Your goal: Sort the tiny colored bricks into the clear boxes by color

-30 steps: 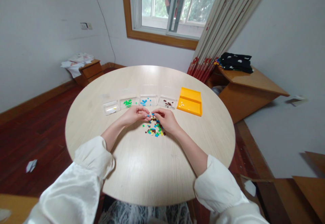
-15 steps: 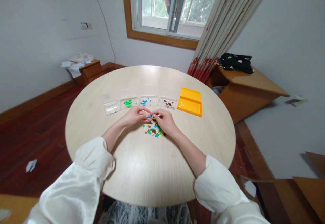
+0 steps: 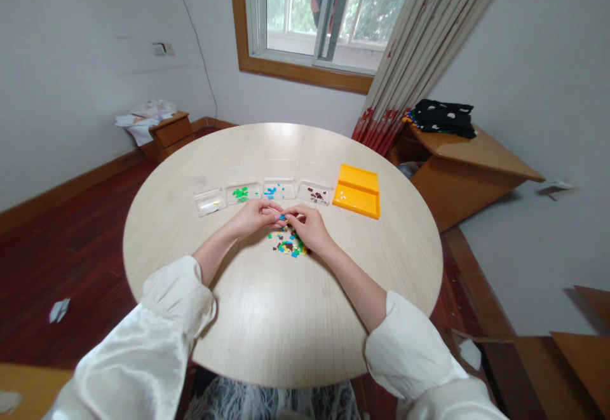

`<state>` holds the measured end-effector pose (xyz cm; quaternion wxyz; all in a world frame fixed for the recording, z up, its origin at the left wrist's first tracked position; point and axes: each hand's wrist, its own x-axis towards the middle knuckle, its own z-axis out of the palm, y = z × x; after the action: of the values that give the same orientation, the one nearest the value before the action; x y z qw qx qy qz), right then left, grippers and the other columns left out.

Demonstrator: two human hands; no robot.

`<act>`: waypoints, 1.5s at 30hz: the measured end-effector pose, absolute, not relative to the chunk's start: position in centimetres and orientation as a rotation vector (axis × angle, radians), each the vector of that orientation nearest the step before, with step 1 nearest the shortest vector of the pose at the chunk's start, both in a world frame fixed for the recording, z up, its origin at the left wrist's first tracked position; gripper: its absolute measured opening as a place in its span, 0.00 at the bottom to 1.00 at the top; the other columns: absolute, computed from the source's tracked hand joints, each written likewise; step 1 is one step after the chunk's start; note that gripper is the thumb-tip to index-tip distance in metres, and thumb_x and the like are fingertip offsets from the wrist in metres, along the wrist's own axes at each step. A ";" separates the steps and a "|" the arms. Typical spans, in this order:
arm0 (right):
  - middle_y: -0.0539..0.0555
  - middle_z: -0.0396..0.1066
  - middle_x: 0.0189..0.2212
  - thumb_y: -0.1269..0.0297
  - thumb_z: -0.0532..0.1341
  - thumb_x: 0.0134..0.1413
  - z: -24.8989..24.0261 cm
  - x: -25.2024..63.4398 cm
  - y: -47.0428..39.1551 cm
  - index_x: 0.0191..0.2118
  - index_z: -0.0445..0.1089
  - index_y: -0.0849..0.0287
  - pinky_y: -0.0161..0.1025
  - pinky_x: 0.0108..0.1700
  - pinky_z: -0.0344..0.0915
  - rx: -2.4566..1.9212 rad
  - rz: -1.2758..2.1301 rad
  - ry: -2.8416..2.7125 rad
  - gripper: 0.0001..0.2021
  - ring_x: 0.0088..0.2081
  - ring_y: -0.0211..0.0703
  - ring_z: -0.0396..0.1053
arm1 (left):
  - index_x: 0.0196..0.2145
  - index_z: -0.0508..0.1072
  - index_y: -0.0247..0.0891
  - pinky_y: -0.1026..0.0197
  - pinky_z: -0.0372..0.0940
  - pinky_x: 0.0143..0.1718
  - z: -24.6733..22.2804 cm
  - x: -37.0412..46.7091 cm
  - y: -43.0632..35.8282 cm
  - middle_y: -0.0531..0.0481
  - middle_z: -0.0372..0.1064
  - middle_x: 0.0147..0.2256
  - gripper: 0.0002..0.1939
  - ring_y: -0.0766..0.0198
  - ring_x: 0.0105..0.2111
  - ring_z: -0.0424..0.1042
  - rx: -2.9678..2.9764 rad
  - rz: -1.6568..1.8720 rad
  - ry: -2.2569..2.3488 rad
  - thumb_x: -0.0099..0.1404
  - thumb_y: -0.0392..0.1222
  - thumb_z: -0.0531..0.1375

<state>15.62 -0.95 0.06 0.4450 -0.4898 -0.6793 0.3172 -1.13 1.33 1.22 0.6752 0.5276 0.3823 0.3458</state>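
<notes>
My left hand (image 3: 258, 215) and my right hand (image 3: 307, 223) meet over the middle of the table, fingertips pinched together on a small blue toy brick (image 3: 283, 217). Whether it is one brick or a few joined is too small to tell. Just below the fingers lies a loose pile of tiny bricks (image 3: 289, 246) in green, blue, brown and yellow, partly covered by my right hand. Behind my hands stand clear boxes: one with green bricks (image 3: 241, 194), one with blue bricks (image 3: 273, 192) and one with brown bricks (image 3: 315, 195).
A clear box (image 3: 210, 203) with a few pale and yellow bits stands at the left of the row. On the right, an open yellow case (image 3: 356, 203) holds some white pieces. Everything rests on a round wooden table (image 3: 281, 318).
</notes>
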 end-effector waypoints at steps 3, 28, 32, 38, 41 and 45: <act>0.53 0.75 0.32 0.70 0.58 0.49 0.0 15.6 -0.8 0.32 0.75 0.59 0.35 0.35 0.65 -1.216 0.860 -1.635 0.08 0.32 0.37 0.69 | 0.33 0.70 0.30 0.57 0.70 0.41 1.3 -1.1 1.3 0.45 0.76 0.27 0.15 0.62 0.31 0.76 1.186 0.794 0.860 0.49 0.37 0.69; 0.53 0.76 0.31 0.70 0.59 0.48 -0.2 15.5 -0.8 0.32 0.75 0.60 0.38 0.39 0.68 -1.174 0.997 -1.541 0.07 0.33 0.38 0.72 | 0.30 0.66 0.33 0.59 0.68 0.38 1.5 -1.0 1.1 0.48 0.74 0.26 0.18 0.65 0.29 0.75 1.212 0.865 0.853 0.46 0.40 0.70; 0.54 0.76 0.31 0.70 0.60 0.47 -0.1 15.5 -0.8 0.31 0.75 0.61 0.38 0.39 0.67 -1.189 1.007 -1.529 0.06 0.32 0.39 0.72 | 0.29 0.67 0.33 0.59 0.68 0.37 1.6 -0.9 1.1 0.48 0.74 0.25 0.17 0.65 0.28 0.74 1.220 0.865 0.861 0.45 0.40 0.69; 0.53 0.76 0.29 0.70 0.60 0.46 -0.1 15.5 -0.8 0.31 0.74 0.61 0.37 0.37 0.66 -1.188 0.998 -1.517 0.06 0.30 0.38 0.71 | 0.27 0.69 0.32 0.59 0.68 0.37 1.7 -0.9 1.0 0.49 0.73 0.24 0.16 0.65 0.27 0.74 1.222 0.872 0.866 0.43 0.40 0.69; 0.53 0.76 0.28 0.68 0.61 0.45 -0.2 15.5 -0.7 0.30 0.74 0.61 0.36 0.36 0.66 -1.177 0.987 -1.511 0.06 0.30 0.38 0.71 | 0.26 0.70 0.32 0.58 0.67 0.37 1.7 -0.8 1.0 0.49 0.73 0.23 0.14 0.65 0.27 0.73 1.248 0.879 0.863 0.43 0.41 0.69; 0.53 0.76 0.29 0.67 0.62 0.45 -0.4 15.5 -0.7 0.31 0.74 0.61 0.36 0.36 0.66 -1.164 0.980 -1.481 0.06 0.31 0.39 0.71 | 0.26 0.72 0.32 0.56 0.67 0.38 1.7 -0.8 1.1 0.50 0.72 0.23 0.13 0.65 0.27 0.72 1.272 0.880 0.862 0.43 0.41 0.68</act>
<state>15.51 -0.65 -0.37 0.4874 -0.4786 -0.6091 0.4029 -0.83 1.06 1.75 0.6331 0.5560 0.3768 0.3849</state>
